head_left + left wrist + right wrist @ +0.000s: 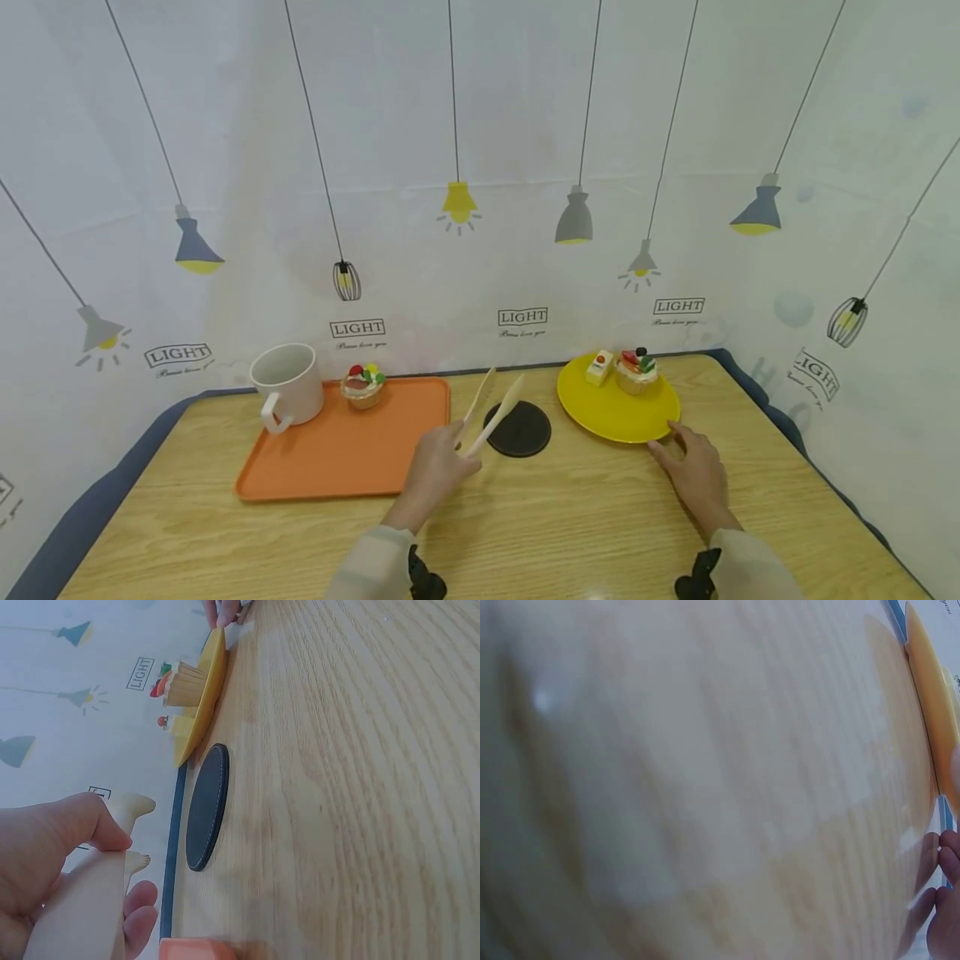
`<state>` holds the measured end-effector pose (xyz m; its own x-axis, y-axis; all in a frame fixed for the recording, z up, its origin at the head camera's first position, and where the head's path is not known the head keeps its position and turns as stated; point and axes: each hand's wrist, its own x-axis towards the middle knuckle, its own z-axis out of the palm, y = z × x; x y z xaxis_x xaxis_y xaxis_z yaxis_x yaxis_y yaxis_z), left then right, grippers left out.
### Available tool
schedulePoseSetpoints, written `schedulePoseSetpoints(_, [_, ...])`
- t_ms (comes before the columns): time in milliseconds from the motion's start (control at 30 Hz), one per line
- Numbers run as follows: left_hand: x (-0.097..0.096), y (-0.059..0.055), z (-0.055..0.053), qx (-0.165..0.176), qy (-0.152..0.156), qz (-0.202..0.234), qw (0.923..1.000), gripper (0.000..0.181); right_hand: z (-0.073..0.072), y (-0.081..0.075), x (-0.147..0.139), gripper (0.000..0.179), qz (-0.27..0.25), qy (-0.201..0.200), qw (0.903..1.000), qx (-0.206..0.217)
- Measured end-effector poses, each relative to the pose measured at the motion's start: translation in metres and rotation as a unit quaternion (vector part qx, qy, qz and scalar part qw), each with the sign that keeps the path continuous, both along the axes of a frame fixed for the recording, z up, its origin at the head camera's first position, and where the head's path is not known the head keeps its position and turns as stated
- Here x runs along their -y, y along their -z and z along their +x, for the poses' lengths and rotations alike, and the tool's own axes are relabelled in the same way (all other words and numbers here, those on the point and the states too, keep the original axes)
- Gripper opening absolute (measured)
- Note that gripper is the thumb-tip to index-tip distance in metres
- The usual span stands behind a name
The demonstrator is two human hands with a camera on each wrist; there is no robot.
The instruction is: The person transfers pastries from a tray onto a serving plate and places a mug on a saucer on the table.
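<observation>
My left hand (437, 468) grips cream-coloured tongs (505, 405), whose two arms stand apart with no item between the tips. They reach over the gap between the orange tray (337, 467) and a round black coaster (519, 433). At the right, my right hand (699, 477) holds the near right rim of a yellow plate (611, 417) between thumb and fingers. That plate carries a small square cake (598, 367) and a fruit-topped cupcake (636, 372). The right wrist view catches only the plate's edge and part of the hand.
On the tray's far side sits another fruit-topped cupcake (363, 387). A white mug (288, 387) stands at the tray's far left corner, its handle toward me. Behind the wooden table (555, 533) hangs a white curtain (510, 258) printed with lamps.
</observation>
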<state>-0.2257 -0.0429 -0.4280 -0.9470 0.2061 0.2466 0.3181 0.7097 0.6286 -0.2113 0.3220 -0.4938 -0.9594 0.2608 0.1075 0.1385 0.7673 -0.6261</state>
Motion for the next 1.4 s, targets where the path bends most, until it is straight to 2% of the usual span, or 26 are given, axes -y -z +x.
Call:
schedulePoseSetpoints(267, [0.005,-0.001,0.001,0.019,-0.012,-0.001,0.9997,0.056,-0.002,0.002,0.000,0.073,0.013,0.006,0.9999,0.001])
schedulePoseSetpoints(467, [0.012,0.000,0.001,0.007,-0.019,-0.003,0.9998,0.056,-0.003,0.004,0.000,0.073,0.017,0.006,0.9998,-0.007])
schedulePoseSetpoints(800, [0.023,0.000,0.001,0.019,-0.035,-0.001,0.9992,0.041,-0.002,0.003,-0.001,0.073,0.013,0.005,0.9999,-0.006])
schedulePoseSetpoints(967, [0.026,0.000,0.001,0.024,-0.040,-0.007,0.9989,0.041,-0.004,0.003,-0.001,0.074,0.020,0.007,0.9998,0.001])
schedulePoseSetpoints(1400, [0.040,0.003,0.004,0.042,-0.053,0.001,0.9977,0.053,-0.003,0.003,-0.002,0.074,0.007,0.002,1.0000,-0.004])
